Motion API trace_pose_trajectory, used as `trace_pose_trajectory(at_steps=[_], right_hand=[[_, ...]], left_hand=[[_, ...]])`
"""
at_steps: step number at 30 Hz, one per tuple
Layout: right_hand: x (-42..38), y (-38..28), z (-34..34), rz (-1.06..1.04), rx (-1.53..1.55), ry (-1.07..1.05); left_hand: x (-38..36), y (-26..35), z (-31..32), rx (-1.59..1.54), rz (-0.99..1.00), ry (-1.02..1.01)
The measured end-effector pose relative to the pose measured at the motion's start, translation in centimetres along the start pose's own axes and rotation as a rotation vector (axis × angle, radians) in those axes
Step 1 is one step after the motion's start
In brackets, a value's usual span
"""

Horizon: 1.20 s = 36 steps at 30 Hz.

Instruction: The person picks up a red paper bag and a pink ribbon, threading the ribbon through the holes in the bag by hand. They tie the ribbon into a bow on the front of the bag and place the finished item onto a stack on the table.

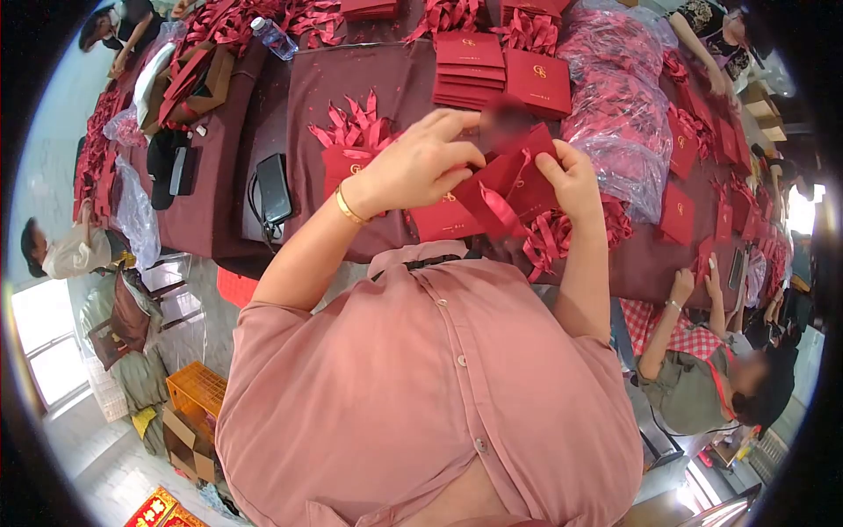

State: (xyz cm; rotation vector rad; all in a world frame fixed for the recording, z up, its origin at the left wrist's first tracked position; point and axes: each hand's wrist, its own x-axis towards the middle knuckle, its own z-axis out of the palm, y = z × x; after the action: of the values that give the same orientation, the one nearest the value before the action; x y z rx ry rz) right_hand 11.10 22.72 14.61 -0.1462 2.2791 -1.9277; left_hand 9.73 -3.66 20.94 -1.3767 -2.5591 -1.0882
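Note:
Both hands are raised over the near edge of the table around a red paper bag (527,180) with a ribbon hanging from it. My left hand (421,158) is bent at the bag's left side, its fingertips curled at the bag's upper edge. My right hand (569,176) pinches the bag's right edge between thumb and fingers. A pink-red ribbon (499,209) loops down the front. Below it lies another red bag (443,220) with a gold logo. Beside my left forearm, a red bag with bunched ribbons (356,127) rests on the cloth.
Stacked red bags (470,66) lie ahead, beside plastic-wrapped red bundles (615,97). On the left are a black phone (273,186), a water bottle (274,39) and a cardboard box (211,83). Other people work around the table, one at the right (689,386).

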Motion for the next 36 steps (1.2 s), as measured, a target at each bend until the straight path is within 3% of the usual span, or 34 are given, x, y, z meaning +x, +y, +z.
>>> trace_pose_trajectory(at_steps=[5,7,12,14,15,17,25,27,28,30,31,33,36], right_hand=[[0.0,-0.1,0.2,-0.052,-0.177,-0.012],[-0.2,-0.4,0.4,-0.031,-0.219,-0.026],[-0.5,-0.9,0.8,-0.042,-0.167,0.017],[-0.6,-1.6,1.0,-0.098,-0.355,0.056],[-0.5,-1.5,1.2,-0.097,-0.355,0.057],[-0.4,-1.1,1.7,-0.216,-0.515,0.035],[-0.8,-1.1,1.1,-0.223,-0.621,-0.008],[-0.8,-0.5,0.8,-0.063,-0.435,-0.033],[-0.8,-0.3,0.9,-0.060,-0.434,-0.032],[-0.8,0.0,1.0,-0.021,-0.343,-0.019],[-0.8,0.1,1.0,-0.015,-0.342,-0.016],[-0.9,0.1,1.1,-0.019,-0.337,-0.038],[-0.9,-0.2,1.2,-0.019,-0.332,-0.056]], left_hand=[[-1.0,-1.4,2.1,-0.013,0.070,-0.076],[-1.0,-1.2,2.1,-0.092,0.026,-0.201],[-0.4,0.3,1.4,-0.062,0.052,-0.027],[-0.2,0.7,1.1,0.293,0.124,-0.007],[-0.2,0.8,0.9,0.292,0.125,-0.007],[0.0,0.7,0.7,0.439,0.090,-0.283],[-0.9,-2.0,-0.6,0.461,0.027,-0.437],[-0.7,-2.3,0.5,0.038,-0.181,-0.129],[-0.5,-2.2,1.0,0.036,-0.180,-0.132],[-0.1,-1.7,2.2,-0.246,-0.422,0.022],[0.0,-1.6,2.9,-0.250,-0.421,0.017],[0.1,-1.6,4.2,-0.315,-0.494,0.190],[0.4,-1.9,4.8,-0.320,-0.496,0.195]])
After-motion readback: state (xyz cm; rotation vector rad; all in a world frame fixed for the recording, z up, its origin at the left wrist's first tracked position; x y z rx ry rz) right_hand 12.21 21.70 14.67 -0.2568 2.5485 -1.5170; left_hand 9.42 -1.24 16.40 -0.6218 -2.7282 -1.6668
